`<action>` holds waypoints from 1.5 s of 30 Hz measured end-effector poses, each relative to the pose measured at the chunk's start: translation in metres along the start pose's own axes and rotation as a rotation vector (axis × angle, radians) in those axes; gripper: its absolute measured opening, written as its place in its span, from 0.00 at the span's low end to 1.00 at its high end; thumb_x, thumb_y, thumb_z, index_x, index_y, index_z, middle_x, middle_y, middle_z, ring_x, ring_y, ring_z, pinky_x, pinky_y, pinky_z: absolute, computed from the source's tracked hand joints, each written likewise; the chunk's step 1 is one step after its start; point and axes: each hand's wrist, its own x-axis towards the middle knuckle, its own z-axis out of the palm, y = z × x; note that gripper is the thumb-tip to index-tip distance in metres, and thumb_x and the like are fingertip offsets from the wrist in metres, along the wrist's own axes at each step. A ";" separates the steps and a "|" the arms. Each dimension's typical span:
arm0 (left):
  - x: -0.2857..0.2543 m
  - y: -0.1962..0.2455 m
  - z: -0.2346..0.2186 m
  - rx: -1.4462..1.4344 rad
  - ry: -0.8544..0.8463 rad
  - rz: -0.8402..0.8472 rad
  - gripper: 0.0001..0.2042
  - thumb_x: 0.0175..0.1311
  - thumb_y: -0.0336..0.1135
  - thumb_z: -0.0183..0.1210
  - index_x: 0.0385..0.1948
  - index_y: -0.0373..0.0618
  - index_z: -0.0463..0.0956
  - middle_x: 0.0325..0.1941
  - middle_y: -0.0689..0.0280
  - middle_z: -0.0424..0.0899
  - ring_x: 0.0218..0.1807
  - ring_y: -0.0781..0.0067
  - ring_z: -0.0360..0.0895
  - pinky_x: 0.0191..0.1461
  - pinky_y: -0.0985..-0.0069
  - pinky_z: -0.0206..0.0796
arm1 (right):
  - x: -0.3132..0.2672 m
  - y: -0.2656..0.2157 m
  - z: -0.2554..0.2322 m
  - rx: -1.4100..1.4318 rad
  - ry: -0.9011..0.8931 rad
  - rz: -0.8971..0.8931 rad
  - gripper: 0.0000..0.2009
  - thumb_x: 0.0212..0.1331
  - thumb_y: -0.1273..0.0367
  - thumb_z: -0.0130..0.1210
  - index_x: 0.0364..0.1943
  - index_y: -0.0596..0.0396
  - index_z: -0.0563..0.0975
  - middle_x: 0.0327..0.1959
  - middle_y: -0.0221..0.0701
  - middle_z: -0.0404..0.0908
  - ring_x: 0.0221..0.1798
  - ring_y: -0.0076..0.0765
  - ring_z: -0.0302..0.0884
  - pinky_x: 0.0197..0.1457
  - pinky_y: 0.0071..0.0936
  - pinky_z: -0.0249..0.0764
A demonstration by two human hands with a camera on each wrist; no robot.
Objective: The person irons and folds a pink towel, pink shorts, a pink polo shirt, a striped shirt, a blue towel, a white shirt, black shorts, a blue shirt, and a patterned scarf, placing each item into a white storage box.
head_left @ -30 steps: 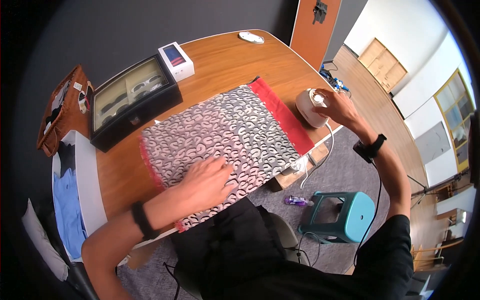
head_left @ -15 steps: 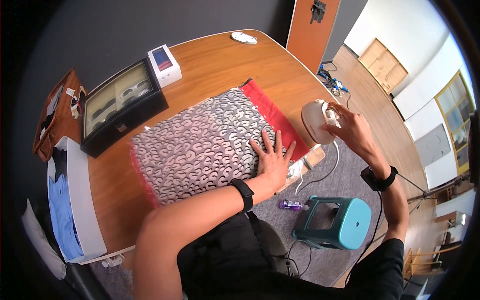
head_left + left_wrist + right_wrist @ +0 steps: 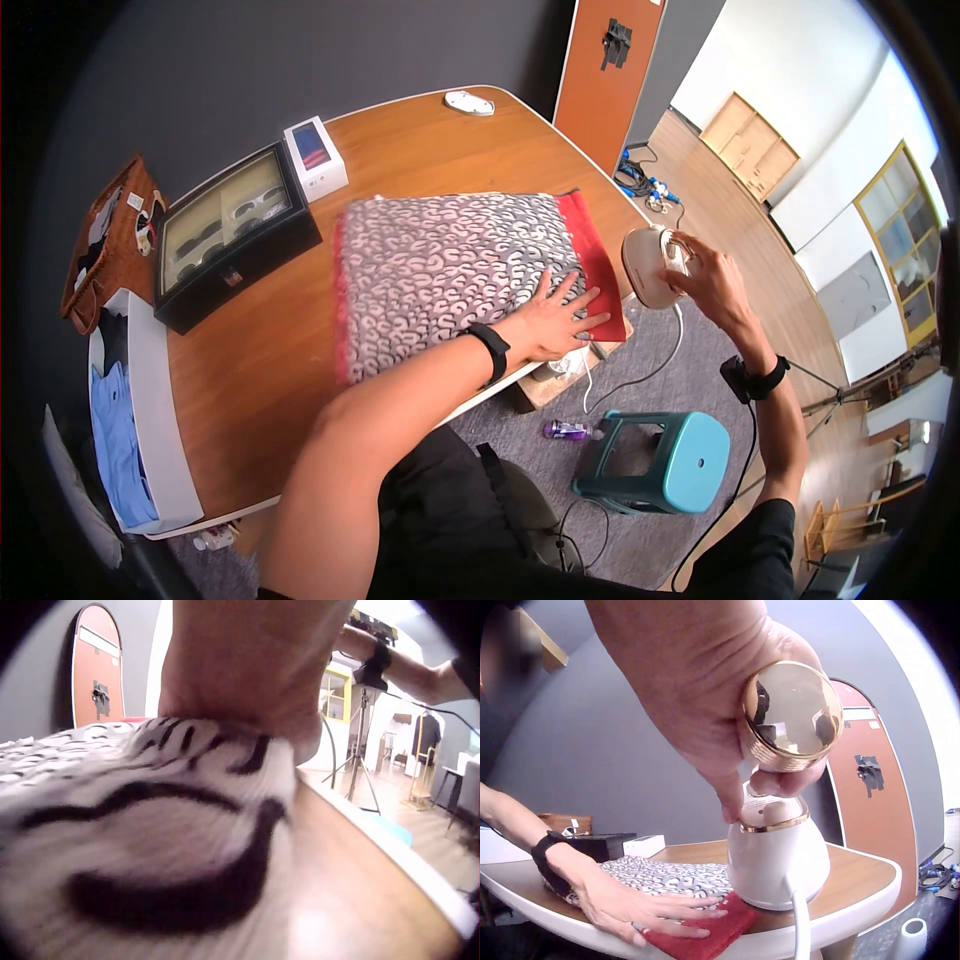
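Note:
A scarf (image 3: 440, 250) with a grey and pale patterned body and red ends lies folded on the wooden table. My left hand (image 3: 555, 315) rests on it with spread fingers, close to the red end (image 3: 597, 270) at the table's front edge. Beyond that end, my right hand (image 3: 718, 285) grips a white handheld steam iron (image 3: 645, 268) with gold trim and a white cord. In the right wrist view my fingers curl round the handle above the iron's white body (image 3: 772, 859). The left wrist view shows patterned cloth (image 3: 150, 855) under my left wrist; its fingers are hidden there.
A black glasses case (image 3: 240, 235) and a white box (image 3: 315, 160) stand at the back left. A white bin (image 3: 150, 420) with blue clothing is further left. A white oval plate (image 3: 469, 103) lies at the far edge. On the floor is a teal stool (image 3: 655, 460).
My left hand has slid right across the scarf to its red end and spread its fingers. The iron has come up off the table, tilted, in my right hand. The scarf has turned slightly.

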 end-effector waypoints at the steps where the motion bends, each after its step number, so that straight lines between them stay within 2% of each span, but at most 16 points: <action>1: 0.001 -0.010 -0.010 0.019 -0.042 0.044 0.28 0.79 0.56 0.42 0.80 0.73 0.54 0.86 0.60 0.50 0.85 0.38 0.42 0.79 0.26 0.38 | -0.001 -0.002 -0.002 -0.017 0.006 -0.008 0.31 0.55 0.57 0.73 0.63 0.51 0.79 0.34 0.42 0.90 0.40 0.49 0.89 0.46 0.41 0.81; 3: 0.000 -0.028 -0.022 0.008 -0.103 0.177 0.28 0.79 0.55 0.42 0.79 0.73 0.55 0.86 0.62 0.52 0.85 0.41 0.45 0.79 0.29 0.41 | -0.003 -0.010 -0.010 -0.003 -0.033 0.046 0.31 0.55 0.58 0.73 0.63 0.50 0.79 0.37 0.43 0.90 0.43 0.50 0.89 0.48 0.42 0.81; 6: -0.017 -0.045 -0.028 0.092 -0.109 0.442 0.27 0.74 0.50 0.49 0.76 0.70 0.63 0.83 0.65 0.58 0.82 0.47 0.54 0.78 0.37 0.51 | -0.006 -0.006 -0.008 -0.018 0.020 -0.021 0.31 0.54 0.58 0.73 0.64 0.50 0.79 0.40 0.45 0.89 0.43 0.51 0.89 0.49 0.43 0.80; 9: -0.060 -0.037 -0.059 0.035 -0.118 0.521 0.30 0.67 0.42 0.57 0.74 0.65 0.66 0.81 0.62 0.64 0.79 0.50 0.61 0.76 0.46 0.57 | -0.009 -0.005 -0.008 -0.007 0.008 -0.052 0.31 0.53 0.58 0.73 0.64 0.51 0.79 0.41 0.47 0.89 0.44 0.54 0.88 0.49 0.43 0.80; 12: -0.095 -0.034 -0.065 -0.151 -0.024 0.277 0.33 0.64 0.38 0.59 0.75 0.63 0.65 0.76 0.61 0.69 0.75 0.52 0.67 0.70 0.50 0.63 | -0.009 0.001 -0.006 0.000 -0.009 -0.088 0.32 0.53 0.56 0.73 0.63 0.52 0.79 0.39 0.49 0.88 0.41 0.56 0.87 0.46 0.43 0.80; 13: -0.100 -0.029 -0.072 -0.165 -0.037 0.194 0.34 0.62 0.34 0.60 0.75 0.56 0.65 0.75 0.57 0.69 0.73 0.51 0.69 0.71 0.53 0.64 | -0.008 0.003 -0.007 0.015 -0.020 -0.098 0.32 0.53 0.56 0.73 0.63 0.52 0.79 0.38 0.49 0.88 0.41 0.56 0.87 0.46 0.43 0.80; 16: -0.107 0.013 -0.074 -0.037 -0.015 0.001 0.34 0.63 0.37 0.60 0.75 0.51 0.65 0.75 0.57 0.70 0.74 0.50 0.67 0.73 0.50 0.61 | -0.013 0.003 -0.016 0.044 -0.064 -0.134 0.33 0.54 0.53 0.73 0.63 0.51 0.79 0.40 0.47 0.88 0.43 0.56 0.87 0.46 0.43 0.81; 18: -0.102 0.047 -0.073 0.025 0.000 -0.040 0.38 0.62 0.47 0.63 0.75 0.46 0.63 0.77 0.55 0.67 0.77 0.50 0.63 0.76 0.44 0.55 | -0.016 0.002 -0.010 0.028 -0.049 -0.252 0.33 0.54 0.52 0.73 0.63 0.51 0.79 0.41 0.46 0.89 0.44 0.56 0.87 0.47 0.43 0.82; 21: -0.081 0.084 -0.070 0.043 -0.012 -0.039 0.44 0.61 0.56 0.65 0.75 0.40 0.61 0.81 0.53 0.60 0.80 0.51 0.58 0.78 0.40 0.49 | -0.024 -0.024 -0.006 -0.037 -0.161 -0.254 0.33 0.56 0.48 0.70 0.63 0.49 0.79 0.40 0.45 0.89 0.43 0.56 0.88 0.47 0.45 0.83; 22: -0.074 0.091 -0.067 0.067 -0.004 -0.031 0.46 0.58 0.54 0.67 0.76 0.38 0.59 0.81 0.50 0.59 0.80 0.49 0.57 0.77 0.40 0.51 | -0.025 -0.029 -0.002 -0.064 -0.199 -0.274 0.33 0.56 0.47 0.70 0.63 0.49 0.79 0.40 0.45 0.88 0.43 0.56 0.87 0.47 0.45 0.83; 24: -0.059 0.102 -0.059 0.127 -0.046 -0.158 0.41 0.60 0.47 0.64 0.73 0.33 0.62 0.78 0.44 0.63 0.79 0.43 0.59 0.73 0.39 0.58 | -0.027 -0.027 0.017 -0.057 -0.215 -0.330 0.32 0.57 0.48 0.69 0.64 0.46 0.78 0.36 0.47 0.87 0.40 0.57 0.87 0.42 0.48 0.81; 27: -0.053 0.100 -0.021 0.433 0.035 -0.172 0.32 0.63 0.39 0.58 0.67 0.28 0.70 0.70 0.37 0.72 0.72 0.36 0.69 0.59 0.41 0.74 | -0.024 -0.037 0.027 -0.134 -0.261 -0.270 0.32 0.57 0.49 0.69 0.64 0.46 0.78 0.34 0.46 0.87 0.39 0.57 0.86 0.41 0.49 0.79; 31: -0.052 0.096 -0.018 0.585 0.122 -0.058 0.26 0.65 0.37 0.54 0.61 0.26 0.77 0.60 0.33 0.80 0.57 0.34 0.82 0.38 0.50 0.83 | -0.003 -0.023 0.029 -0.149 -0.223 -0.223 0.32 0.55 0.50 0.70 0.63 0.48 0.78 0.33 0.44 0.88 0.39 0.55 0.87 0.42 0.47 0.80; 33: -0.054 0.096 -0.015 0.624 0.107 -0.055 0.27 0.65 0.37 0.54 0.62 0.27 0.75 0.62 0.33 0.79 0.59 0.33 0.80 0.41 0.48 0.83 | 0.016 -0.008 0.032 -0.197 -0.199 -0.221 0.32 0.54 0.51 0.71 0.62 0.51 0.80 0.32 0.42 0.88 0.40 0.53 0.88 0.44 0.46 0.81; 38: -0.063 0.097 -0.020 0.474 0.066 -0.091 0.29 0.66 0.37 0.54 0.67 0.28 0.71 0.68 0.33 0.73 0.65 0.33 0.76 0.51 0.46 0.81 | 0.054 0.021 0.035 -0.258 -0.221 -0.009 0.32 0.53 0.48 0.71 0.61 0.45 0.81 0.43 0.41 0.89 0.49 0.53 0.87 0.50 0.47 0.83; 45: -0.067 0.098 -0.018 0.447 0.058 -0.117 0.30 0.66 0.37 0.54 0.70 0.30 0.69 0.71 0.34 0.71 0.66 0.34 0.74 0.56 0.48 0.79 | 0.076 0.058 0.037 -0.262 -0.194 0.076 0.32 0.53 0.47 0.71 0.60 0.46 0.81 0.44 0.42 0.89 0.49 0.53 0.88 0.49 0.48 0.82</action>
